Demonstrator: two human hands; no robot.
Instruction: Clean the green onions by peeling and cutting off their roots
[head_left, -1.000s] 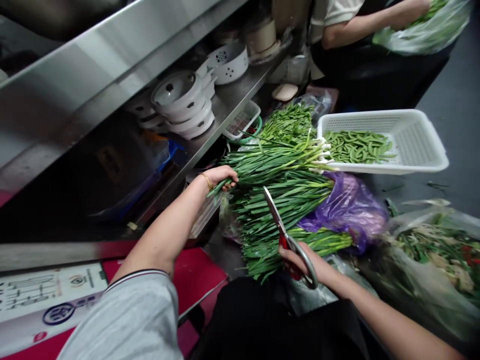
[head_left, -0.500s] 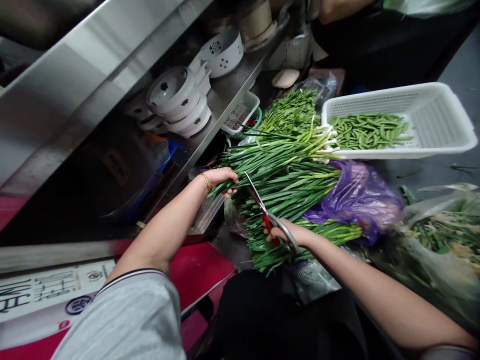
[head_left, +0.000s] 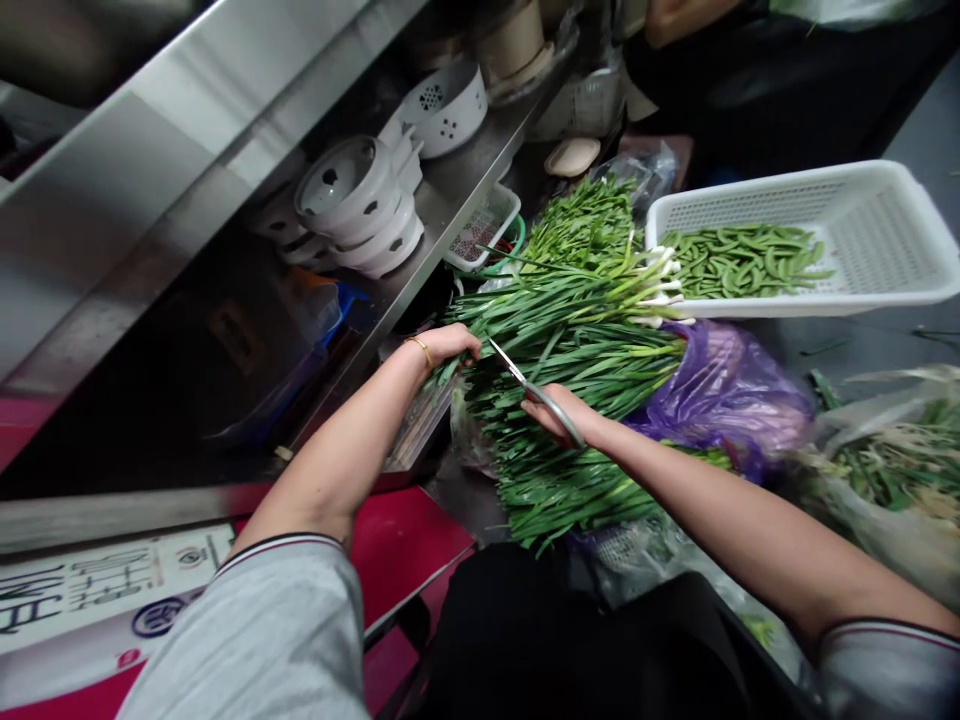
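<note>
My left hand (head_left: 454, 345) is closed round the leaf tips at the near-left end of a pile of long green leaves. My right hand (head_left: 556, 412) grips a pair of scissors (head_left: 511, 366), fingers wrapped round the handles. The blades point up and left, their tip close to my left hand. Beneath both hands lie the green garlic chives (head_left: 585, 372), their lower part tucked in a purple plastic bag (head_left: 731, 385). On top rests a bunch of green garlic (head_left: 577, 290) with white stem ends (head_left: 660, 280) facing right.
A white plastic basket (head_left: 885, 240) with green pea pods (head_left: 757, 262) stands at the right. Below it is a clear bag (head_left: 900, 470) of trimmings. On the left, a metal shelf (head_left: 457, 190) holds white pierced pots (head_left: 360, 205). Another person's arm (head_left: 686, 18) shows at the top.
My right hand has moved up with the scissors, whose blades now look closer together. My left hand has shifted slightly upward, still closed on the leaf tips.
</note>
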